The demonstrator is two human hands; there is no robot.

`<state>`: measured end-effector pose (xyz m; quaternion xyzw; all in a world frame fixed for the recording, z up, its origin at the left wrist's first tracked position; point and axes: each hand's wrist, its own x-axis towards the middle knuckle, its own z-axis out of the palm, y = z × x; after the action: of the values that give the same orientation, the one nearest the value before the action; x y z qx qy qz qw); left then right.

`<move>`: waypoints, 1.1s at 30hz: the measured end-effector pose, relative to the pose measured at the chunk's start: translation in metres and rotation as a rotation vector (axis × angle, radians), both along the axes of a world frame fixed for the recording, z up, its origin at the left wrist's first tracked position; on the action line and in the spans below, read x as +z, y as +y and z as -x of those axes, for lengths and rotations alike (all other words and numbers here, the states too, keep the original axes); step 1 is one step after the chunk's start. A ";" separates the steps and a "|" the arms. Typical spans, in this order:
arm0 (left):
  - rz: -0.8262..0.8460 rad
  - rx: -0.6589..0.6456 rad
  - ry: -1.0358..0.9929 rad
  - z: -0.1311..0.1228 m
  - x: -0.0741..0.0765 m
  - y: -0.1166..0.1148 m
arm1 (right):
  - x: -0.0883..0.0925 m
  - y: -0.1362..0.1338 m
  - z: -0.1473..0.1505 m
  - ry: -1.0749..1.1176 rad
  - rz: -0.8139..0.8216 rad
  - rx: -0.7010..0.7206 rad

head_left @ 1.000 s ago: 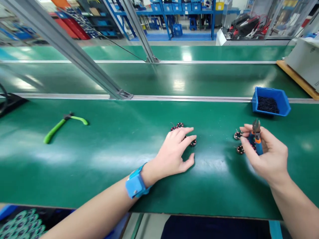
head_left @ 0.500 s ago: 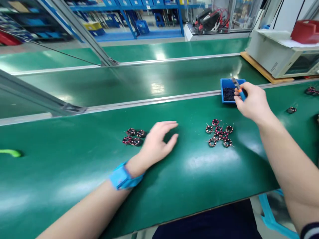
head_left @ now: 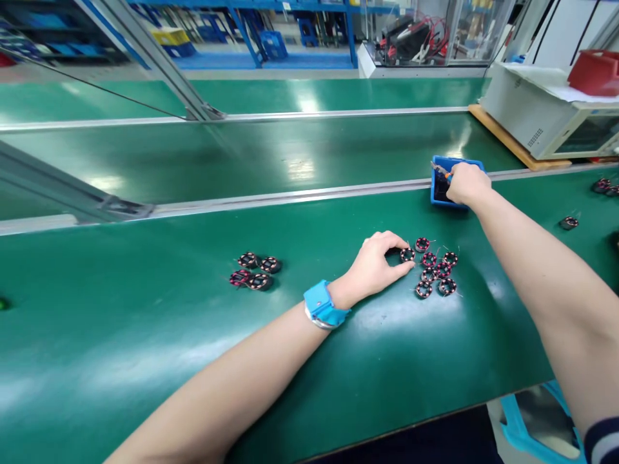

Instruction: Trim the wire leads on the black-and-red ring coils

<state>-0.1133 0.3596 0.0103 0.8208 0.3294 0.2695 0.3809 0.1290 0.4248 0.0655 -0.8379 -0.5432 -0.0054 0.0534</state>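
My left hand reaches right across the green bench and pinches a small ring-shaped wound coil at the edge of a cluster of several such coils. A blue wrist strap sits on that arm. My right hand is stretched out over a small blue bin of dark bits, closed round a pair of orange-and-blue cutters whose tip points into the bin. A second small group of coils lies to the left.
A metal rail divides the near bench from the far green belt. Slanted aluminium struts rise at the left. A white machine with a red tray stands at the far right, with loose coils near it.
My left hand moved right from beside the left group of coils to the right cluster and pinched one. My right hand went further out, down onto the blue bin.
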 end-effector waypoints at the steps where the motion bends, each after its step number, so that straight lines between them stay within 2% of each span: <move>1: 0.098 -0.009 -0.090 0.006 0.000 -0.003 | 0.001 -0.001 -0.001 0.002 -0.007 -0.003; 5: 0.490 0.054 -0.329 0.038 0.002 -0.025 | 0.012 -0.006 -0.006 0.141 -0.154 -0.022; 8: 0.596 0.103 -0.371 0.064 0.005 -0.043 | 0.023 -0.027 0.009 0.310 -0.272 0.055; 11: 0.640 0.061 -0.374 0.082 0.006 -0.057 | 0.027 -0.074 0.050 0.557 -0.236 0.249; 13: 0.648 0.013 -0.365 0.088 0.007 -0.063 | 0.022 -0.113 0.085 0.927 -0.135 0.451; 15: 0.647 -0.050 -0.349 0.091 0.008 -0.066 | 0.013 -0.145 0.113 1.138 -0.043 0.494; 17: 0.644 -0.122 -0.343 0.093 0.009 -0.066 | 0.003 -0.166 0.130 1.219 -0.006 0.446; 19: 0.637 -0.185 -0.351 0.094 0.010 -0.066 | -0.004 -0.173 0.134 1.239 0.012 0.399; 23: 0.640 -0.248 -0.366 0.094 0.009 -0.066 | -0.008 -0.169 0.130 1.254 0.019 0.400; 33: 0.678 -0.207 -0.388 0.092 0.009 -0.066 | -0.009 -0.169 0.130 1.215 -0.039 0.416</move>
<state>-0.2053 0.2933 0.0198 0.6113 0.2372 0.2558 0.7103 -0.0013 0.2561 0.0566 -0.5676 -0.5670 0.4709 0.3670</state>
